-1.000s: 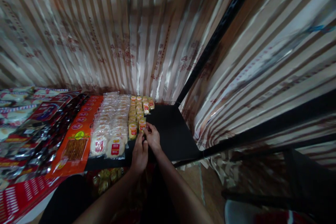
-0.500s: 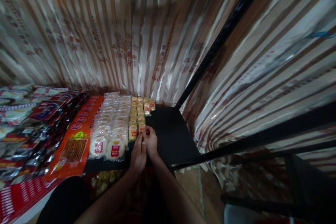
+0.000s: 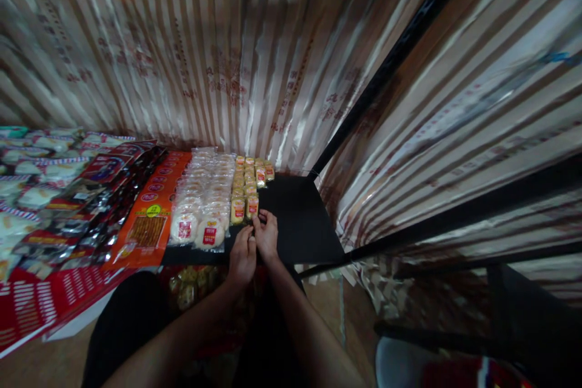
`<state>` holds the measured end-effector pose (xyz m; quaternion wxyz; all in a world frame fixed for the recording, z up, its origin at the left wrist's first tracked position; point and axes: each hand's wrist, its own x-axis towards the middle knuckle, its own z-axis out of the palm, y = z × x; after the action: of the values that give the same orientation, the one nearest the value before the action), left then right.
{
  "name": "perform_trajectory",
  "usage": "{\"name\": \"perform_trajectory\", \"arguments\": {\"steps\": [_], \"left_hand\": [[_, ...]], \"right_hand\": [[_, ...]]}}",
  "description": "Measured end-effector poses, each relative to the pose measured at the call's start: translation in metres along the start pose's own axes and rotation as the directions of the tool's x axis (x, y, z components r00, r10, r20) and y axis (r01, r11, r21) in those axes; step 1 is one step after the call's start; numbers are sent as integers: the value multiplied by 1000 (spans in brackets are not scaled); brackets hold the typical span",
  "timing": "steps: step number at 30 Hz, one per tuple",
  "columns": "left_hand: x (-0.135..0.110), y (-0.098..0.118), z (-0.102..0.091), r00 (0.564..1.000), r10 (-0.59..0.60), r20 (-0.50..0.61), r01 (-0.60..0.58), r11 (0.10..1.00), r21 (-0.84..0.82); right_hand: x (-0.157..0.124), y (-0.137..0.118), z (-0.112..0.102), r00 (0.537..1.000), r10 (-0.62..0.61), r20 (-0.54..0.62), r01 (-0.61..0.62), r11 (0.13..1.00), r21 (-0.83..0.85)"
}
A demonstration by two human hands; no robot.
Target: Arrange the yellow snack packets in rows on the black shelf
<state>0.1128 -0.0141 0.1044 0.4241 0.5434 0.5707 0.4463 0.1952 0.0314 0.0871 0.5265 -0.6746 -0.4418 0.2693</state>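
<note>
Small yellow-wrapped snack packets with red labels stand in short columns on a black shelf board (image 3: 300,218). My right hand (image 3: 267,235) is at the lower right corner of the front yellow packet (image 3: 251,207), its fingers loosely bent and apart from the thumb. Just below that packet, my left hand (image 3: 242,259) rests over the board with fingers extended, and nothing shows in it. Another yellow packet (image 3: 237,211) stands to the left. Beside it lie two rows of clear-wrapped round white cakes (image 3: 210,234) with red labels.
An orange snack bag (image 3: 145,224) and dark shiny packets (image 3: 97,212) lie further left, with white packets (image 3: 50,170) beyond. Striped sheeting (image 3: 204,60) hangs behind. A black post (image 3: 364,103) rises at the right. Below the board are gold-wrapped items (image 3: 186,291).
Both hands have drawn back slightly from the front yellow packet, which now shows whole. My right fingers have loosened. The view has shifted, so the goods appear higher and further right.
</note>
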Motion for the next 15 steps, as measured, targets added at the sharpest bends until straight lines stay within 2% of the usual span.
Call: {"name": "perform_trajectory", "arguments": {"steps": [4, 7, 10, 13, 15], "left_hand": [[-24, -7, -13, 994, 95, 45, -94, 995, -20], [-45, -14, -27, 994, 72, 85, -70, 997, -30], [-64, -30, -44, 989, 51, 136, -52, 999, 10], [-72, -57, -63, 989, 32, 145, -55, 986, 160], [-71, -78, -76, 997, -54, 51, 30, 924, 382]], "right_hand": [[-22, -5, -6, 998, -59, -18, 59, 998, -20], [-45, -7, -8, 997, -65, -28, 65, 998, 1], [-76, -7, -8, 999, -38, -18, 39, 996, 76], [-110, 2, -4, 990, -2, 142, -14, 994, 111], [-130, 15, 4, 956, 13, 293, -27, 999, 45]]}}
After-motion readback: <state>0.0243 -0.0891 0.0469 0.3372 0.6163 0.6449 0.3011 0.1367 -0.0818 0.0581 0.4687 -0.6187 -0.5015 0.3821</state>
